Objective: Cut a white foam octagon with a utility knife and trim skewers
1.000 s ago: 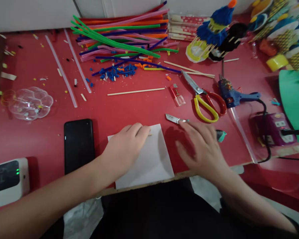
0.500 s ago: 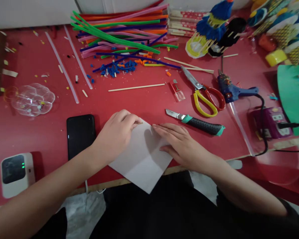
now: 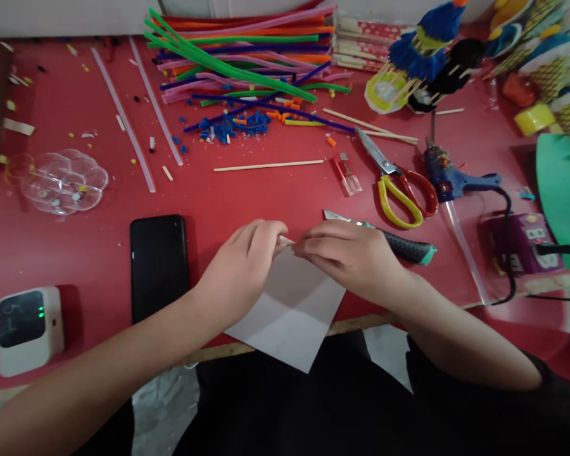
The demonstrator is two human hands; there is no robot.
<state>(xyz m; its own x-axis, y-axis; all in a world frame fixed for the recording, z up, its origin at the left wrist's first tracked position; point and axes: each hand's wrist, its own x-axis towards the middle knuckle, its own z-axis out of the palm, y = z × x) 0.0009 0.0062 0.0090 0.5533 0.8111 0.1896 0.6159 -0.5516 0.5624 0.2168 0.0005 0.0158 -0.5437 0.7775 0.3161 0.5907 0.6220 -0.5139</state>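
A white sheet of paper (image 3: 294, 316) lies in front of me, one corner hanging past the table's near edge. My left hand (image 3: 254, 266) is closed on its far end, thumb and fingers pinched together. Fingers bent and pressed together, my right hand (image 3: 349, 253) pinches the same far end from the other side. Between the fingertips a narrow, pale strip shows, like a rolled paper edge; whether a thin stick lies inside it is hidden. A green-and-black utility knife (image 3: 408, 247) lies just beyond my right hand, its middle partly covered by it.
A phone (image 3: 159, 266) lies left of my left hand. Scissors (image 3: 399, 193), a glue gun (image 3: 449, 174), a red-and-clear sharpener-like piece (image 3: 348, 174) and a wooden stick (image 3: 268, 166) lie farther back. Pipe cleaners (image 3: 247, 57) are heaped behind. A white device (image 3: 28, 329) stands at left.
My right hand has gone from lying flat on the paper to pinching its far end beside my left hand. The paper's far end is now gathered up. The view has shifted slightly.
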